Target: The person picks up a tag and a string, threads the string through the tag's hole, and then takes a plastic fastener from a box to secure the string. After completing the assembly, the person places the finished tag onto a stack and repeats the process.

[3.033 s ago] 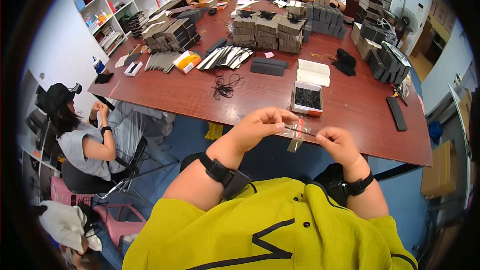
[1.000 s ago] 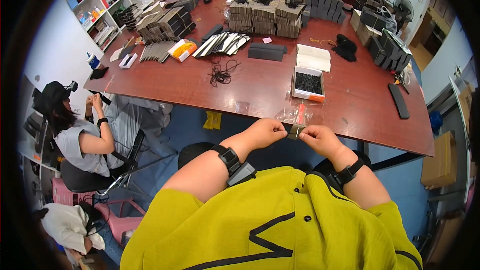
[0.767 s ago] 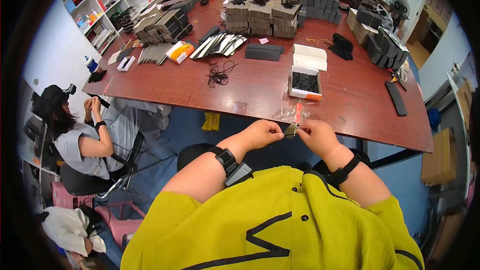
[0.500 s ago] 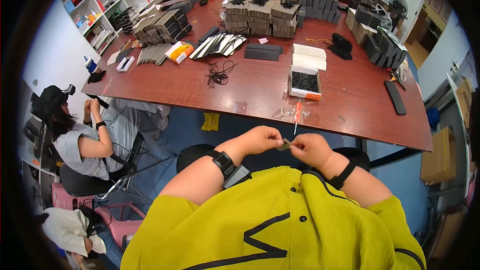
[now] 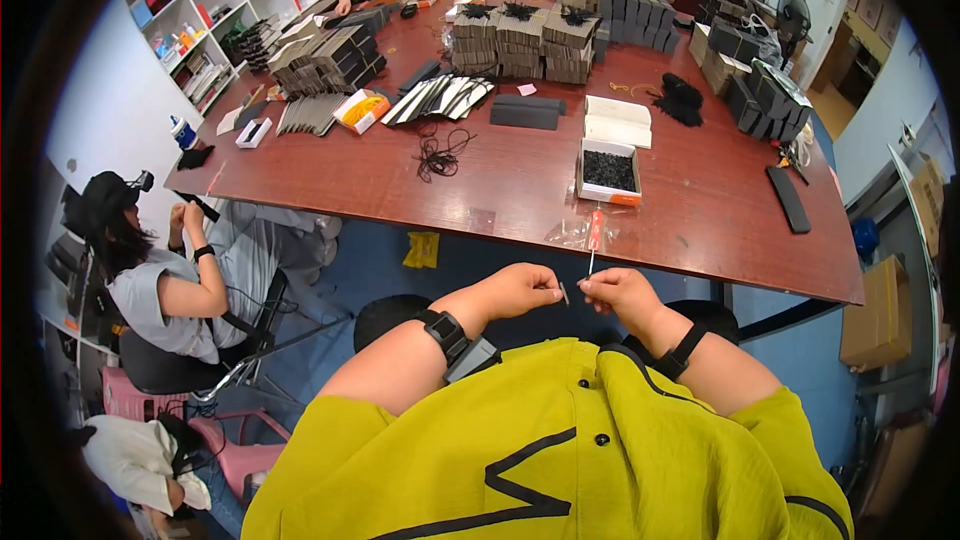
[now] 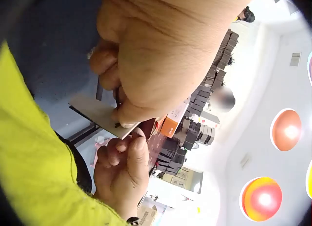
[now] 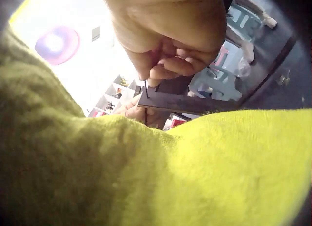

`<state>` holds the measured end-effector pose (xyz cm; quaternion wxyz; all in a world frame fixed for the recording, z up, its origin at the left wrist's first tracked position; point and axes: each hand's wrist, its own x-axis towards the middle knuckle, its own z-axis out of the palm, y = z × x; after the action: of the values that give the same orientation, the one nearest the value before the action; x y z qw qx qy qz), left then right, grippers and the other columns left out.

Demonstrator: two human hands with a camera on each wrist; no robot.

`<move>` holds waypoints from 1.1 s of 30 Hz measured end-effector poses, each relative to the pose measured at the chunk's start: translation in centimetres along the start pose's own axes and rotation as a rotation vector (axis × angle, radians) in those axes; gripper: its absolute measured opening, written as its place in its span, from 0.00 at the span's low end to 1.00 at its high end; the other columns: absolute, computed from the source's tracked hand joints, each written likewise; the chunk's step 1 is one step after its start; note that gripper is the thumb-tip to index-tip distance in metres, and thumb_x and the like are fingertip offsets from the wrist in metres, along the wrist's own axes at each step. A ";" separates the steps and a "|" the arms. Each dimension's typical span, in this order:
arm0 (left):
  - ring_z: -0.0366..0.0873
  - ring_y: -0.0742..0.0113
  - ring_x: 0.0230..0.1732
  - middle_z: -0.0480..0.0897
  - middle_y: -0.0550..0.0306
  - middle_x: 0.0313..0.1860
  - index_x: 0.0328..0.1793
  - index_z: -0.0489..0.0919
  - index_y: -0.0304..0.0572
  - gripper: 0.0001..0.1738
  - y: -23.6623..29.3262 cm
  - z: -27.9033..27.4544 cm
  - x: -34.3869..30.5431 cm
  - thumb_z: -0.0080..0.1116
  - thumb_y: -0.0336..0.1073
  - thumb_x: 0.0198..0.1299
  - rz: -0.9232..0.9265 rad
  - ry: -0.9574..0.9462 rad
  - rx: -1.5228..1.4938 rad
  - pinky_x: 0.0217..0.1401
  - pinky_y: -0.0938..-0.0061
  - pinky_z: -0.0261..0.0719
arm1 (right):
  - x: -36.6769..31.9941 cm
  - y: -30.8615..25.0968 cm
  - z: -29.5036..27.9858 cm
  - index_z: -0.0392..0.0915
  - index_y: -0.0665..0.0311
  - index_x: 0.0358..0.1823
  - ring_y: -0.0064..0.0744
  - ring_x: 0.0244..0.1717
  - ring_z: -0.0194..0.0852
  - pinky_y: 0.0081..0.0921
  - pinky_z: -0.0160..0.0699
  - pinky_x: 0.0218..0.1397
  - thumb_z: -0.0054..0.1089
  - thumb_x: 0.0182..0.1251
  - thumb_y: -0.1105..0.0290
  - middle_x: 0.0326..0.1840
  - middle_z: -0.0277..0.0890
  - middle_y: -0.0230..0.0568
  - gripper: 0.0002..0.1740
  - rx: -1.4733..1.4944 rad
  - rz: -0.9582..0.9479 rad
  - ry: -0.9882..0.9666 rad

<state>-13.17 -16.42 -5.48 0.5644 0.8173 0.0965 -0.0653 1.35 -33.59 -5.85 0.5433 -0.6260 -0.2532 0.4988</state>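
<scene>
My left hand (image 5: pixel 520 290) holds a small flat card (image 6: pixel 97 114), pale on one face and dark on the other, by thumb and fingers. In the right wrist view the dark face of the card shows edge-on, with a thin dark cord (image 7: pixel 146 88) passing through its end. Thumb and fingertips of my right hand (image 5: pixel 622 297) pinch that cord close beside the card. Just above my right fingertips, a thin pale rod with a red part (image 5: pixel 596 230) juts over the table edge, clear plastic film around it. Part of the cord is hidden behind the fingers.
An open box of small black pieces (image 5: pixel 608 172) stands on the red-brown table (image 5: pixel 520 195) near the rod. A tangle of black cord (image 5: pixel 440 152), fanned strips (image 5: pixel 440 98) and stacked grey cards (image 5: pixel 520 45) lie farther back. Other people sit around the table.
Both hands have come down toward my body from the table edge, where they held a cord stretched between them. The card hanging at the rod has come away and is in my left hand.
</scene>
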 end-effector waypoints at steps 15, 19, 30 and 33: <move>0.63 0.81 0.21 0.74 0.65 0.24 0.37 0.76 0.41 0.08 8.5 -1.0 0.9 0.53 0.37 0.65 0.240 0.183 -0.621 0.24 0.87 0.60 | -1.7 -8.7 -1.5 0.76 0.71 0.38 0.35 0.42 0.75 0.30 0.72 0.52 0.50 0.61 0.72 0.38 0.77 0.42 0.09 0.725 -0.442 -0.271; 0.65 0.81 0.22 0.76 0.64 0.25 0.37 0.76 0.41 0.08 9.7 -1.1 0.8 0.52 0.37 0.65 0.288 0.229 -0.661 0.24 0.88 0.61 | -1.8 -10.2 -1.5 0.74 0.71 0.40 0.33 0.42 0.75 0.29 0.73 0.53 0.50 0.62 0.71 0.38 0.77 0.42 0.10 0.711 -0.455 -0.226; 0.71 0.75 0.31 0.74 0.61 0.38 0.37 0.81 0.38 0.04 10.8 -1.8 1.0 0.59 0.31 0.59 0.588 0.436 -0.321 0.33 0.84 0.69 | -2.8 -10.4 -0.3 0.73 0.65 0.37 0.30 0.48 0.75 0.25 0.73 0.49 0.49 0.66 0.71 0.61 0.67 0.50 0.05 0.310 -0.449 -0.262; 0.73 0.71 0.41 0.72 0.61 0.41 0.36 0.83 0.38 0.03 12.4 -2.2 -0.3 0.61 0.27 0.56 0.532 0.475 0.071 0.41 0.80 0.73 | -3.5 -11.1 0.0 0.74 0.66 0.36 0.29 0.47 0.75 0.23 0.72 0.48 0.53 0.65 0.74 0.58 0.69 0.45 0.03 0.205 -0.480 -0.319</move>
<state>-10.63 -18.68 6.66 0.4945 0.8254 0.0067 0.2723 2.50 -33.43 5.70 0.6594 -0.4041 -0.4242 0.4710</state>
